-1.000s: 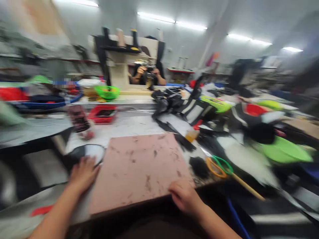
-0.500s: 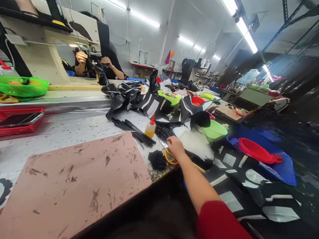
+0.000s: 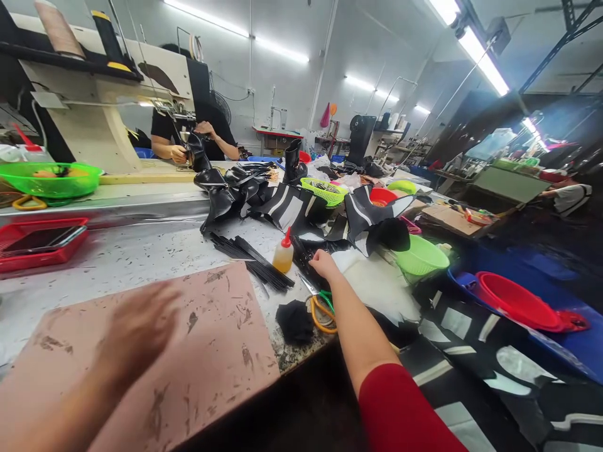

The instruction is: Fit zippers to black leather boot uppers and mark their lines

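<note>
My right hand [image 3: 325, 265] is closed at the edge of a pile of glossy black strips [image 3: 306, 260]; what its fingers hold, if anything, is hidden. Just below it lie scissors with orange handles [image 3: 323, 316] and a green-handled tool [image 3: 327, 300], partly behind my forearm. To its left stands a small bottle of yellow liquid with a red nozzle [image 3: 283, 254]. My left hand [image 3: 141, 326], smeared by motion, hovers over a pink mat [image 3: 211, 351] marked with dark smudges. A black crumpled cloth [image 3: 294, 322] sits between mat and scissors, and a bundle of black strips [image 3: 254, 263] lies beyond the mat.
Black boot parts [image 3: 219, 194] are heaped toward the back. Across the bench a person [image 3: 211, 138] works at a sewing machine [image 3: 98, 119]. A red tray with a phone [image 3: 42, 245] stands left. Baskets [image 3: 421, 257] and black cut pieces [image 3: 452, 376] crowd the right.
My left hand has come into view over the mat from the lower left. My right hand has shifted slightly up and away from the scissors, uncovering green handles.
</note>
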Demonstrator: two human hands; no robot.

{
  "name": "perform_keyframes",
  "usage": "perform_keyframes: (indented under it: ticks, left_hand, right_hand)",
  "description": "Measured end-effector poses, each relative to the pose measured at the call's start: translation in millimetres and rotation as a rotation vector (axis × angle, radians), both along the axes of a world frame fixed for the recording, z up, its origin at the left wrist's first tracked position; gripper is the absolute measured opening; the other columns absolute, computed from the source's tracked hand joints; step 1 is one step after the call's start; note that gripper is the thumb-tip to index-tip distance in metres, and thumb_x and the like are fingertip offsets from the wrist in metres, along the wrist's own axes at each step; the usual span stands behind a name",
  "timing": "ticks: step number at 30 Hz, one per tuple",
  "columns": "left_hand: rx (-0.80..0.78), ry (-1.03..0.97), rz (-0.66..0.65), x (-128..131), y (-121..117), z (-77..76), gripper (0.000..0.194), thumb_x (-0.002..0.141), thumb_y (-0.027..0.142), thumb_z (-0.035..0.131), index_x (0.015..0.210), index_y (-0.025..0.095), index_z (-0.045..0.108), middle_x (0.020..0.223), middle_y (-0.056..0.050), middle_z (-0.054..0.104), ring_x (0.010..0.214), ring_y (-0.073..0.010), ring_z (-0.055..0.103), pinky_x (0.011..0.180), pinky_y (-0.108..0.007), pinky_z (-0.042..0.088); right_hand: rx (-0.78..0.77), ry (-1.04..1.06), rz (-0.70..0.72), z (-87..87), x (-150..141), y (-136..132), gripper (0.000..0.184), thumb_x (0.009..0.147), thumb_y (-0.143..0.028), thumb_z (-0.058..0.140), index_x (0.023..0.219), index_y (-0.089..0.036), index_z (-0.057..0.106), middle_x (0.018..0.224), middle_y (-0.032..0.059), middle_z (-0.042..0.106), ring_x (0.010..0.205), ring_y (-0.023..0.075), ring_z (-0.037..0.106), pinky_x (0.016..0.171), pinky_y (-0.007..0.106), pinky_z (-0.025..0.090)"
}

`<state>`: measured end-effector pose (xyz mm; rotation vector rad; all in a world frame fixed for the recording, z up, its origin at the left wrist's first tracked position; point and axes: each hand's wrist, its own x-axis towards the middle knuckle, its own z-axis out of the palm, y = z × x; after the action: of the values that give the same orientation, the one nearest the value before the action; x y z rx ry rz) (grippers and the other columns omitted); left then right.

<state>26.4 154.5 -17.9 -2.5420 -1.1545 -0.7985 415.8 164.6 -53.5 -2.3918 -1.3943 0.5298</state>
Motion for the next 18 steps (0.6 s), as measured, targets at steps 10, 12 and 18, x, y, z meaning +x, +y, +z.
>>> perform_keyframes:
  ticks: [10, 12, 18]
  left_hand:
    - [-0.298, 0.427, -0.361, 257, 28, -42.3, 0.032, 0.082, 0.032, 0.048, 0.103, 0.009, 0.057, 0.109, -0.013, 0.059, 0.1, -0.0213, 0.055, 0.083, -0.035, 0.043]
    - [-0.319, 0.442, -0.341, 268, 34, -50.8, 0.032, 0.084, 0.035, 0.048, 0.101, 0.009, 0.057, 0.107, -0.011, 0.059, 0.099, -0.0198, 0.055, 0.084, -0.037, 0.042]
    - [-0.376, 0.476, -0.305, 277, 36, -51.4, 0.032, 0.086, 0.039, 0.044, 0.091, 0.012, 0.059, 0.097, -0.007, 0.06, 0.092, -0.0177, 0.055, 0.083, -0.038, 0.042]
  right_hand:
    - [0.173, 0.096, -0.008, -7.5, 3, 3, 0.008, 0.072, -0.014, 0.06, 0.065, -0.016, 0.059, 0.078, 0.0042, 0.062, 0.084, 0.0178, 0.057, 0.076, 0.031, 0.041]
    - [0.241, 0.157, -0.034, -9.6, 4, 4, 0.015, 0.067, -0.011, 0.06, 0.055, -0.017, 0.054, 0.07, 0.0034, 0.06, 0.08, 0.0179, 0.056, 0.072, 0.029, 0.038]
    - [0.443, 0.532, -0.075, 0.2, 8, -1, 0.014, 0.059, -0.023, 0.057, 0.049, -0.018, 0.049, 0.053, -0.0025, 0.051, 0.058, 0.0131, 0.049, 0.058, 0.026, 0.037]
